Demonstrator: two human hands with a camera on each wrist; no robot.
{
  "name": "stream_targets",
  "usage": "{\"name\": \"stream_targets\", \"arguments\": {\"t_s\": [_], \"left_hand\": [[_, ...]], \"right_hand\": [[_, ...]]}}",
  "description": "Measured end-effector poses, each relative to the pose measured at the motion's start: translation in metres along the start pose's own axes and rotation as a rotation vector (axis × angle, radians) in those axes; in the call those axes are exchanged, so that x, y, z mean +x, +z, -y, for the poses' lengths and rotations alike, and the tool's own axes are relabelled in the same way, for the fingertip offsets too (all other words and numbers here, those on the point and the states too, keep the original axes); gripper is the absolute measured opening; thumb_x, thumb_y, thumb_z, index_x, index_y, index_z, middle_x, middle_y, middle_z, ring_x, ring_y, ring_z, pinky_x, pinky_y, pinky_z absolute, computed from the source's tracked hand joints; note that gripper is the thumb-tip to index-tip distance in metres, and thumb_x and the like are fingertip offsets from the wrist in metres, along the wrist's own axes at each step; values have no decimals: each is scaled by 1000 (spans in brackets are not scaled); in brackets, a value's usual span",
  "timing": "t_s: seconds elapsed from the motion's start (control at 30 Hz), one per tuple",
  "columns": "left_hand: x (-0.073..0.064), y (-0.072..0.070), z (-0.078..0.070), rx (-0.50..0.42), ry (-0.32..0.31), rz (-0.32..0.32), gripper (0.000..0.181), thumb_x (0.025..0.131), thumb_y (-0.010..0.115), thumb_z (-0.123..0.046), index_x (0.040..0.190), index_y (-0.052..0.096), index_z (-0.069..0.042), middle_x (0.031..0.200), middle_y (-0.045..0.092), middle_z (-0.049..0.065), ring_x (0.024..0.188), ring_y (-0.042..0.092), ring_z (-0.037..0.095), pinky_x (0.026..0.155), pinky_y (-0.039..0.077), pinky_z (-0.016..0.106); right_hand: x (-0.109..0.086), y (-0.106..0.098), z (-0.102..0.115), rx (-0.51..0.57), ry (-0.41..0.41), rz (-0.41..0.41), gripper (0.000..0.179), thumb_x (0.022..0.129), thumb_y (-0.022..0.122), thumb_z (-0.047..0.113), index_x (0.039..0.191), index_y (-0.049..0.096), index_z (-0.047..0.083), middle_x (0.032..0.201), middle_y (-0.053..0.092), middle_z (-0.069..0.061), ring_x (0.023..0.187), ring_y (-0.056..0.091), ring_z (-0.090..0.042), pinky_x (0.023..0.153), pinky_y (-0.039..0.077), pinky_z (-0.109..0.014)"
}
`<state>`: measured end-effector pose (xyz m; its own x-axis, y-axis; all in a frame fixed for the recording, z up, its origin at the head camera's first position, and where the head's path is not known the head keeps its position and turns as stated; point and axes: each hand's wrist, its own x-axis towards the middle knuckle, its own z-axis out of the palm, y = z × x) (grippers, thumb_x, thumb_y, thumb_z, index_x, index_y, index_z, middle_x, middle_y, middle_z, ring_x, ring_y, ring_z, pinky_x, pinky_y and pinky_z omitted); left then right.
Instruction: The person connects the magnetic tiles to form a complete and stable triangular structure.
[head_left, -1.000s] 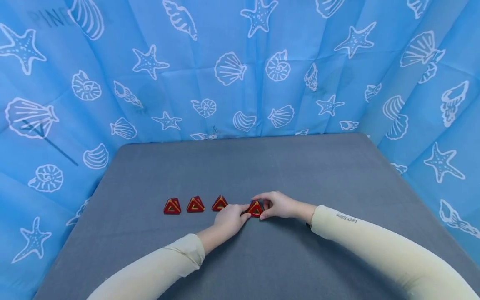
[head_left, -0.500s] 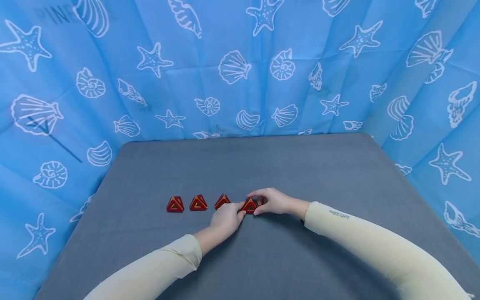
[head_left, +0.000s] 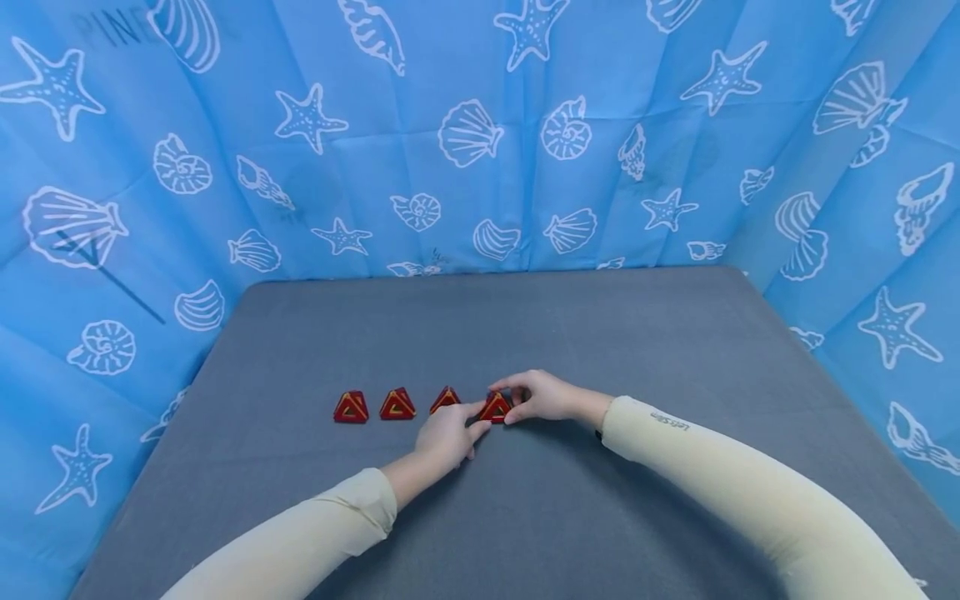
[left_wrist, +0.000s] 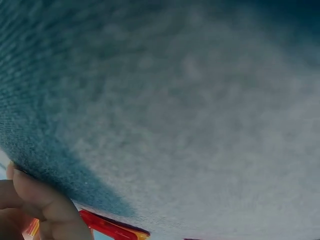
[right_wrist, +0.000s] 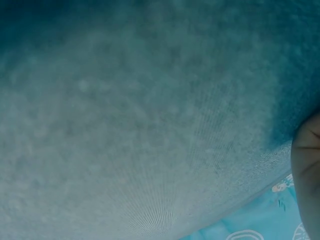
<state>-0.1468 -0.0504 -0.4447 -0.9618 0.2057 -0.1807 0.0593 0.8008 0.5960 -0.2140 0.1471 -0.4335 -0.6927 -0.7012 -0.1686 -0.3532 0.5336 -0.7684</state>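
Note:
A small red pyramid with yellow triangle outlines (head_left: 495,408) stands on the grey table between both hands in the head view. My right hand (head_left: 546,397) grips it from the right, index finger at its top and thumb at the lower front corner. At its left side, my left hand (head_left: 444,435) pinches the lower corner between index finger and thumb. Just beyond the left hand is another red pyramid (head_left: 447,397), its lower part hidden by that hand. In the left wrist view, curled fingers (left_wrist: 50,207) show beside a red and yellow piece (left_wrist: 112,227).
Two more red pyramids, one in the middle (head_left: 397,405) and one at the far left (head_left: 351,407), continue the row. The grey cloth-covered table (head_left: 637,333) ends at a blue curtain (head_left: 420,100) printed with shells and starfish.
Both hands have shifted the held pyramid left, narrowing its gap to the neighbouring one. The other pyramids keep their places in the row. The head view has turned slightly.

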Motion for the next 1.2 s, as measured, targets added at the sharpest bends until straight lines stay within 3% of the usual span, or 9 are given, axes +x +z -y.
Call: {"name": "stream_targets", "arguments": {"t_s": [0.77,1.03,1.2], "left_hand": [[3,-7,6,-53,-17,61,49,96,64,-27,142,52,-18,57,57,-3,47,53,13,43,43,29],[-11,-26,11,-146,64,9,47,96,63,-23,141,53,-11,62,58,0,43,50,14,44,42,30],[-24,-51,25,-80,114,-99,42,95,64,-23,134,59,-8,62,54,-2,47,45,12,47,37,29]], "right_hand": [[6,0,1,-5,27,-7,53,88,73,13,137,54,2,79,55,-1,70,48,-13,66,40,-27],[-6,-4,-3,67,48,10,75,87,74,9,150,34,2,79,57,-2,69,51,-16,65,43,-29],[-34,-18,-5,91,63,-5,69,89,70,7,147,35,-4,85,58,-4,69,51,-19,64,44,-32]]}}
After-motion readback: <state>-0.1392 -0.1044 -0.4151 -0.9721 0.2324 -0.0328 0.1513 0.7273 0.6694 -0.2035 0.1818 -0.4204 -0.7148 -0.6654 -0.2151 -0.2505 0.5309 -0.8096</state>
